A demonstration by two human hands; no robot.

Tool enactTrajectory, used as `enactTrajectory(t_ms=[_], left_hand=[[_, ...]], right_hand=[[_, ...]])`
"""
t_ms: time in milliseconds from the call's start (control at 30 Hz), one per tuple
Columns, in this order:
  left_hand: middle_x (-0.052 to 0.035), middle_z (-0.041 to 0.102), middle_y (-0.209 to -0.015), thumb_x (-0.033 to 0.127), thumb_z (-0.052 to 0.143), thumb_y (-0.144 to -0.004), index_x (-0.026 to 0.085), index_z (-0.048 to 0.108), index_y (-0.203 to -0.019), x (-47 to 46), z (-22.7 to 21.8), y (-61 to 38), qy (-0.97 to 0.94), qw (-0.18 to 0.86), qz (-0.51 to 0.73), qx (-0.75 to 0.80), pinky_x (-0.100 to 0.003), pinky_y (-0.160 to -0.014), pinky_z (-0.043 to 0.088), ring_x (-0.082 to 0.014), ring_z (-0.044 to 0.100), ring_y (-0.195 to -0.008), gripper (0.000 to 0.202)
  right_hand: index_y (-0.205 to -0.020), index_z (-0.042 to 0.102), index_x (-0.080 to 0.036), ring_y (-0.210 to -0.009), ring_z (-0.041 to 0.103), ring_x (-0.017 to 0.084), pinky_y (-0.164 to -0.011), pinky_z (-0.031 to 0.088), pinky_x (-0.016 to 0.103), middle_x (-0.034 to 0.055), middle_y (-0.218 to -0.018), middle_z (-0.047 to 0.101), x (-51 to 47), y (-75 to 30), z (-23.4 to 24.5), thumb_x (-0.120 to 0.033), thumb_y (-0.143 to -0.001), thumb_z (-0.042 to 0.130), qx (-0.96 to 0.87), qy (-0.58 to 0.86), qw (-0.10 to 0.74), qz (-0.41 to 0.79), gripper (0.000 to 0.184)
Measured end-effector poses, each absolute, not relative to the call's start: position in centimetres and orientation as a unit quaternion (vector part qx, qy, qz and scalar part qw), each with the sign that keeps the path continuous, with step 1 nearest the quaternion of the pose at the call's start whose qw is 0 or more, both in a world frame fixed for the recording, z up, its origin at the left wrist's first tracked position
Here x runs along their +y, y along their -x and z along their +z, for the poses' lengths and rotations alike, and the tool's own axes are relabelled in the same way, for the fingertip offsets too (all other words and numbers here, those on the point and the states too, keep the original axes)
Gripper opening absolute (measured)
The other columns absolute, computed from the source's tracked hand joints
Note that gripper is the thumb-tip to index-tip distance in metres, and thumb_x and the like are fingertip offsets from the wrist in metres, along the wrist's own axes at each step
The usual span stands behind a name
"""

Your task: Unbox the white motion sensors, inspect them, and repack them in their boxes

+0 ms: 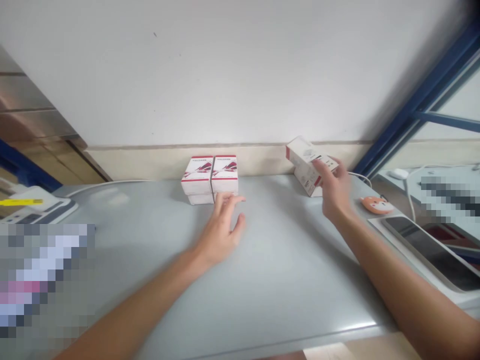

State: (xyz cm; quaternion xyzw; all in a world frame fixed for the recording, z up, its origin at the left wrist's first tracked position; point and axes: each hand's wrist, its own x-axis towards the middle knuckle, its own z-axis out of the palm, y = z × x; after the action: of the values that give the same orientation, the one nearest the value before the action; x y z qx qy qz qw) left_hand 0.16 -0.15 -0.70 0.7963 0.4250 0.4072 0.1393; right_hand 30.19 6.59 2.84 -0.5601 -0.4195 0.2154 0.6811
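Observation:
My right hand (pixel 336 192) grips a small white cardboard box (pixel 304 152) with red edges, its thumb on the near side. That box is tilted above another white box (pixel 306 181) at the back of the table; whether the two touch, I cannot tell. My left hand (pixel 221 231) is empty, fingers apart, just in front of a block of similar boxes. On top of this block, two boxes with a red and dark pattern, a left one (pixel 198 169) and a right one (pixel 225 167), sit side by side. Lower boxes show beneath them, partly behind my left fingers.
The grey table (pixel 277 280) meets a white wall (pixel 232 75) at the back. A phone (pixel 431 250) and an orange animal-shaped object (pixel 377 204) lie at the right. A power strip (pixel 41 207) and a blurred-out object (pixel 41 275) are at the left. Blue frames (pixel 405 105) flank the table.

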Motion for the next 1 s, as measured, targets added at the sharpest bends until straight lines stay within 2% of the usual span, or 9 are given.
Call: enactTrajectory(t_ms=[133,233,333,433,567,633,700,833,1000], left_hand=[[-0.0087,0.061,-0.128,0.029,0.053,-0.105,0.027,0.054,-0.136,0.4,-0.9,-0.1,-0.765,0.218,0.423,0.434,-0.04,-0.104,0.055,-0.021,0.065,-0.112,0.03],[-0.0108,0.064,-0.134,0.041,0.057,-0.106,0.027,0.049,-0.139,0.0,-0.7,-0.4,-0.735,0.313,0.42,0.431,-0.041,-0.1,0.058,-0.0219,0.069,-0.111,0.037],[-0.0138,0.066,-0.139,0.048,0.059,-0.106,0.029,0.038,-0.146,-0.5,-0.6,-1.0,-0.697,0.394,0.451,0.396,-0.043,-0.103,0.06,-0.0242,0.071,-0.117,0.05],[-0.0136,0.062,-0.15,0.051,0.062,-0.104,0.033,0.03,-0.151,-0.6,-0.8,-1.3,-0.654,0.397,0.518,0.384,-0.043,-0.105,0.061,-0.0255,0.069,-0.128,0.06],[-0.01,0.067,-0.142,0.05,0.071,-0.099,0.034,0.039,-0.142,-0.4,-0.9,-1.1,-0.648,0.349,0.551,0.393,-0.043,-0.1,0.063,-0.0256,0.07,-0.125,0.056],[-0.0089,0.069,-0.138,0.047,0.077,-0.095,0.034,0.043,-0.139,-0.4,-0.9,-0.9,-0.667,0.304,0.552,0.398,-0.044,-0.1,0.062,-0.0259,0.07,-0.123,0.057],[-0.0089,0.068,-0.138,0.044,0.081,-0.092,0.034,0.046,-0.139,-0.5,-1.0,-0.7,-0.695,0.261,0.539,0.399,-0.045,-0.101,0.06,-0.0267,0.07,-0.123,0.06],[-0.0102,0.066,-0.141,0.043,0.082,-0.092,0.033,0.046,-0.142,-0.9,-1.0,-0.6,-0.74,0.229,0.504,0.381,-0.045,-0.102,0.06,-0.0277,0.069,-0.126,0.062],[-0.0101,0.068,-0.136,0.043,0.079,-0.095,0.032,0.042,-0.142,-1.1,-0.7,-0.8,-0.753,0.191,0.519,0.358,-0.047,-0.108,0.057,-0.0267,0.069,-0.128,0.061]], right_hand=[[-0.113,0.069,-0.025,-0.102,0.074,0.028,-0.071,0.062,0.036,0.0074,-0.124,0.076,4.6,-26.1,3.1,-0.051,-0.085,0.073,-0.437,0.423,0.677,0.414,0.038],[-0.111,0.071,-0.023,-0.099,0.075,0.03,-0.07,0.064,0.039,0.008,-0.112,0.079,2.5,-23.3,3.1,-0.052,-0.088,0.069,-0.441,0.369,0.619,0.535,0.037],[-0.123,0.071,-0.021,-0.1,0.076,0.033,-0.074,0.064,0.044,0.0116,-0.111,0.08,0.8,-21.5,3.1,-0.056,-0.095,0.06,-0.464,0.313,0.514,0.651,0.046],[-0.13,0.071,-0.021,-0.108,0.074,0.034,-0.087,0.063,0.049,0.013,-0.118,0.08,-0.1,-20.9,2.9,-0.053,-0.099,0.057,-0.492,0.279,0.448,0.692,0.047],[-0.131,0.071,-0.024,-0.118,0.071,0.032,-0.109,0.054,0.054,0.0107,-0.13,0.077,-0.2,-21.4,3.0,-0.052,-0.1,0.061,-0.558,0.3,0.428,0.644,0.043],[-0.133,0.068,-0.029,-0.124,0.068,0.031,-0.114,0.051,0.054,0.0083,-0.136,0.074,-0.3,-21.7,3.1,-0.054,-0.1,0.065,-0.606,0.3,0.442,0.59,0.042],[-0.134,0.066,-0.032,-0.127,0.067,0.03,-0.113,0.052,0.053,0.0071,-0.138,0.072,-0.6,-21.8,3.2,-0.055,-0.098,0.069,-0.642,0.314,0.466,0.522,0.043],[-0.13,0.061,-0.031,-0.119,0.069,0.029,-0.107,0.056,0.051,0.0083,-0.131,0.072,-1.4,-21.7,3.0,-0.053,-0.098,0.071,-0.678,0.355,0.503,0.402,0.04],[-0.145,0.047,-0.033,-0.13,0.064,0.032,-0.112,0.051,0.053,0.0111,-0.145,0.064,-1.9,-22.0,2.4,-0.048,-0.098,0.071,-0.731,0.35,0.492,0.319,0.055]])
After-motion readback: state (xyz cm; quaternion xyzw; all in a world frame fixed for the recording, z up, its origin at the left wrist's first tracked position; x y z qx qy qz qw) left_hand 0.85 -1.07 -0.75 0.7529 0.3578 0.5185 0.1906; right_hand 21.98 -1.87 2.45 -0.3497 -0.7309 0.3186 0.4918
